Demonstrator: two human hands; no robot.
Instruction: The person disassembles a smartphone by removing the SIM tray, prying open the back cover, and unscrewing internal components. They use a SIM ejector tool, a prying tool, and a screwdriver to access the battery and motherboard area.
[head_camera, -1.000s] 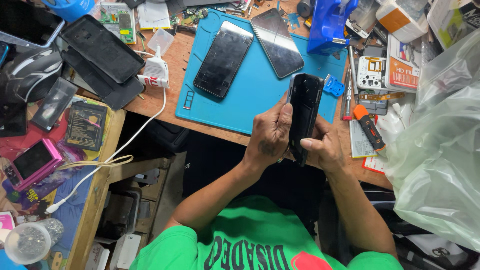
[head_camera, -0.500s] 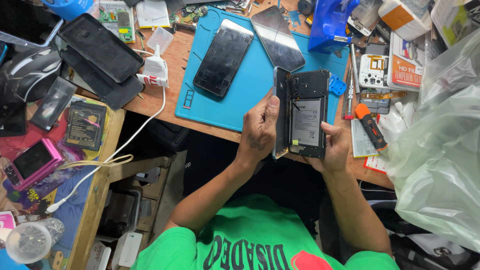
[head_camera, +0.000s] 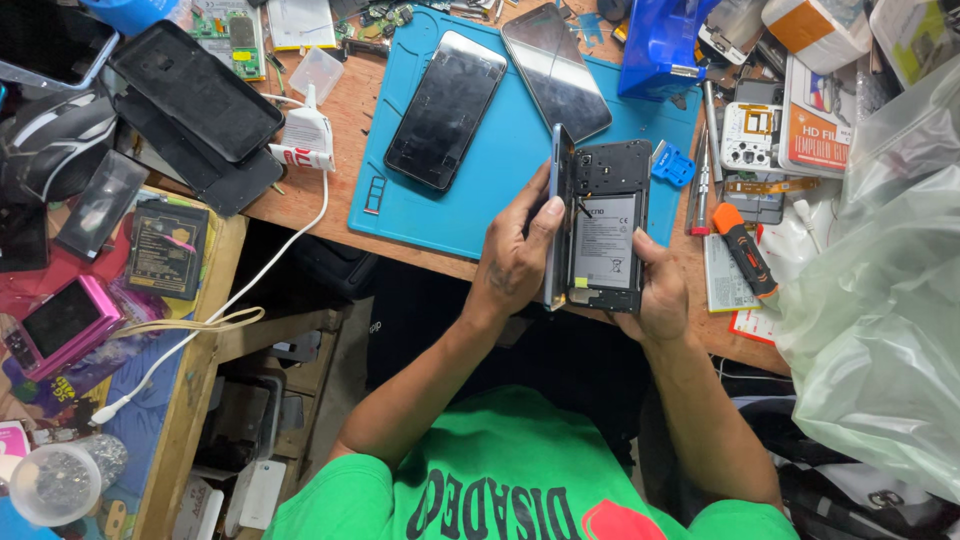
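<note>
My right hand (head_camera: 655, 290) grips an opened black phone body (head_camera: 606, 230) from below, its battery and inner parts facing me. My left hand (head_camera: 515, 255) holds the phone's back cover (head_camera: 556, 200), which stands on edge along the body's left side, with the thumb pressed at the seam. Both are held just above the front edge of a blue work mat (head_camera: 500, 170). Two more phones lie face up on the mat: a black one (head_camera: 446, 108) and a grey one (head_camera: 555, 68).
An orange-handled screwdriver (head_camera: 742, 250) and small blue tool (head_camera: 674, 166) lie right of the mat. A glue bottle (head_camera: 305, 135), black phone cases (head_camera: 195, 95) and white cable (head_camera: 250, 300) sit at left. A large clear plastic bag (head_camera: 880, 300) fills the right side. A pink device (head_camera: 65, 320) rests lower left.
The phone was closed and held edge-on a second ago. The back cover has since been swung open to the left, exposing the battery and internals, and the cover has lifted further.
</note>
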